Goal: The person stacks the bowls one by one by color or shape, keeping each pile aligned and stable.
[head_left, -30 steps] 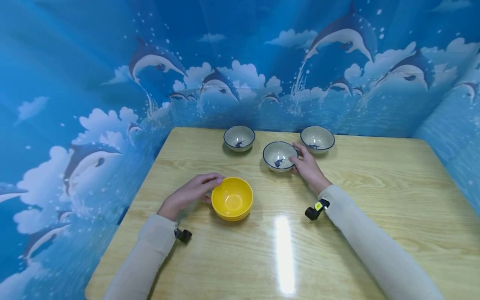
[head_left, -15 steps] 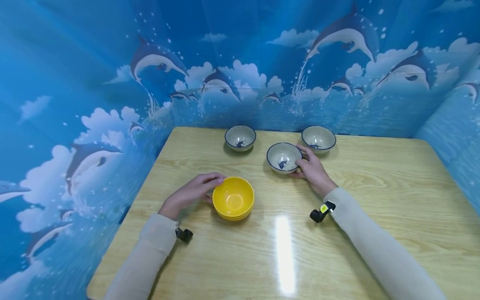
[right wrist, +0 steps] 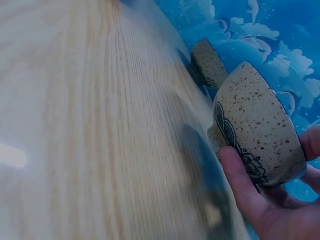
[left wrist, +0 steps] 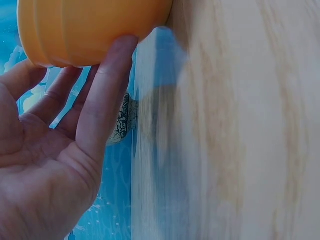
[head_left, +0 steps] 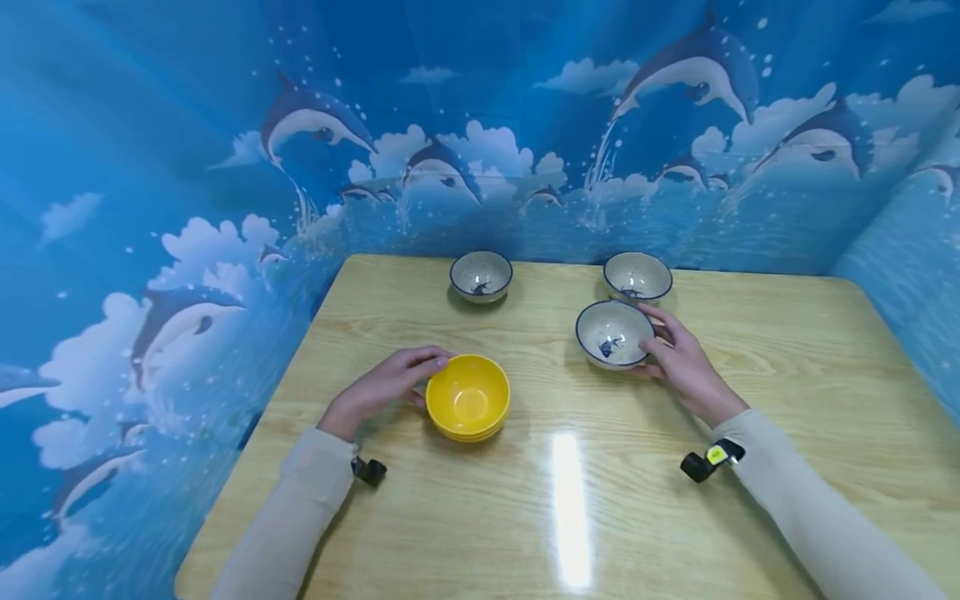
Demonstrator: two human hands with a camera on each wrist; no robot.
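Note:
My right hand [head_left: 686, 367] grips a speckled grey bowl [head_left: 611, 335] with a blue rim and a blue fish inside. The thumb lies over its rim and the other fingers are against the outside. In the right wrist view this bowl [right wrist: 255, 125] shows dark wave patterns and appears raised slightly off the table. My left hand [head_left: 386, 385] holds the near left side of a stack of yellow bowls [head_left: 468, 400], thumb at the rim. From the left wrist, fingers [left wrist: 107, 95] touch the outside of the yellow stack [left wrist: 95, 30]; some fingertips are hidden behind it.
Two matching grey bowls stand along the table's back edge, a left one [head_left: 481, 277] and a right one [head_left: 637, 277]. The held grey bowl is just in front of the right one. A blue dolphin-print backdrop [head_left: 517, 192] rises behind the wooden table [head_left: 480, 517].
My right hand has moved the grey bowl to the right and nearer to me, from between the two back bowls to in front of the right one. The left hand stays at the yellow stack.

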